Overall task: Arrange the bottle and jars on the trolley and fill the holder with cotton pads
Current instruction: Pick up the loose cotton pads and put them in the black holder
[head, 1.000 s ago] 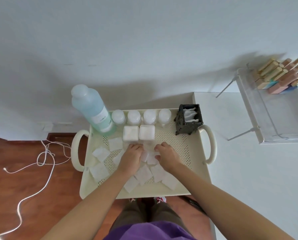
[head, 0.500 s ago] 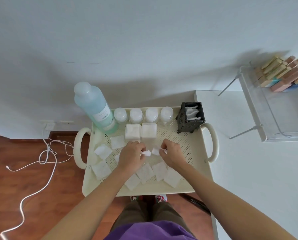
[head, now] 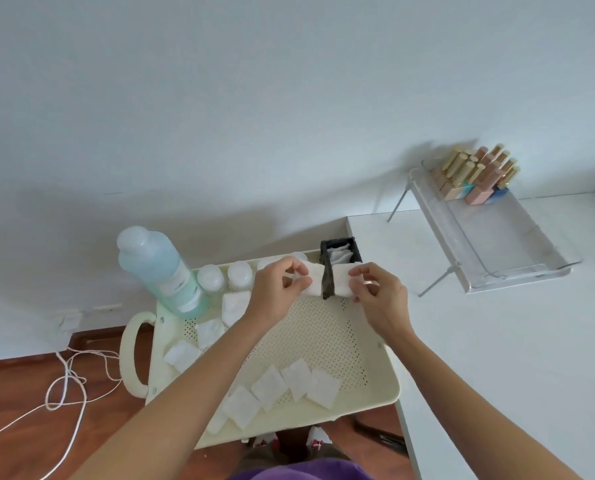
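The holder (head: pixel 337 261) stands at the far right corner of the trolley (head: pixel 375 389), its dark mesh already showing a few white pads inside. Each hand brings a pad to it: the left hand (head: pixel 275 289) pinches a pad (head: pixel 314 280) between thumb and fingers just left of the holder's near edge, and the right hand (head: pixel 375 292) pinches another pad (head: pixel 343 284) just right of that edge. Both pads look raised above the tray rather than in the slot.

The likeliest slip is a pad catching on the holder's rim and folding, or 2 pads arriving together and jamming at the narrow opening. A push from either side could also tip the light holder toward the trolley edge. Soft cotton held by a corner may sag and miss the slot.

About 8 loose pads (head: pixel 298 375) lie on the tray, most in a row along the near edge, others at the left, so much filling is left. The bottle (head: pixel 161 271) stands at the far left corner, and round jars (head: pixel 211 277) line the far edge beside it; the left wrist passes near them and could knock one. A square jar (head: pixel 235 304) sits just near of that row. At right is a white bench (head: pixel 497 358) carrying a clear rack (head: pixel 497 244), well apart. A cord (head: pixel 67 382) lies on the floor at left.
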`<state>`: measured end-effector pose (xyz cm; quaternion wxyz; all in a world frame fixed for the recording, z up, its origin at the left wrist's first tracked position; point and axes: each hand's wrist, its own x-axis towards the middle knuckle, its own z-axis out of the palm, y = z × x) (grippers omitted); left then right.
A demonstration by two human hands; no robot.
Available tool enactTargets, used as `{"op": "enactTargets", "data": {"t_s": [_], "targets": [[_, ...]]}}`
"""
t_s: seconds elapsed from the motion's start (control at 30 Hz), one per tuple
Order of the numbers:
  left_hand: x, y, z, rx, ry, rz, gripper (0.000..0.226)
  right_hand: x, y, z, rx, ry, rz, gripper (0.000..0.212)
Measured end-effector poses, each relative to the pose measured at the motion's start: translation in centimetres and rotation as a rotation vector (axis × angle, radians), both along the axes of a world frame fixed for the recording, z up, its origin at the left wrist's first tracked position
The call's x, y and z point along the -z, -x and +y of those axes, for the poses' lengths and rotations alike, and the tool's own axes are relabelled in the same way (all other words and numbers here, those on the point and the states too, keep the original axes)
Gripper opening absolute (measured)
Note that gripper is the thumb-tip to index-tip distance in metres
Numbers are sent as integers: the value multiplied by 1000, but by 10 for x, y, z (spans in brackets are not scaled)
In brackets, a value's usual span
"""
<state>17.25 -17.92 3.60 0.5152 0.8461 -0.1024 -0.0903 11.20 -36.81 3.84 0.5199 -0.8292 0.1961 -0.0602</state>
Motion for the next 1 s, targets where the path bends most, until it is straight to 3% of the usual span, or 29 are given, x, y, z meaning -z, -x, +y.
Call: {"op": "enactTargets", "data": {"t_s": [0.07, 0.23, 0.37, 0.47, 0.53, 0.63, 0.77, 0.9, 1.0], "targets": [[-3, -12, -20, -3, 35, -3, 4, -7, -4, -12, 66, -44, -29, 10], [0, -36, -66, 16, 9, 2, 17, -16, -15, -35, 162, -2, -91, 15], [16, -42, -81, 29, -139, 5, 19, -14, -24, -42, 161, 13, -86, 16], [42, -42, -73, -7, -358, -58, 21, 11, -40, -32, 57, 41, 20, 18], [45, -32, -65, -21, -405, -118, 16, 15, -42, -25, 10, 54, 34, 18], [42, -26, -46, -138, -383, -153, 10, 24, -55, 2, -136, 93, 70, 16], [32, -20, -38, -176, -244, -177, 21, 30, -67, 7, -248, 260, 51, 19], [22, -5, -21, -43, -129, -222, 19, 34, -72, 0, -226, 392, 1, 17], [36, 19, 2, 95, -149, -120, 14, 32, -59, -3, -152, 517, -179, 18]]}}
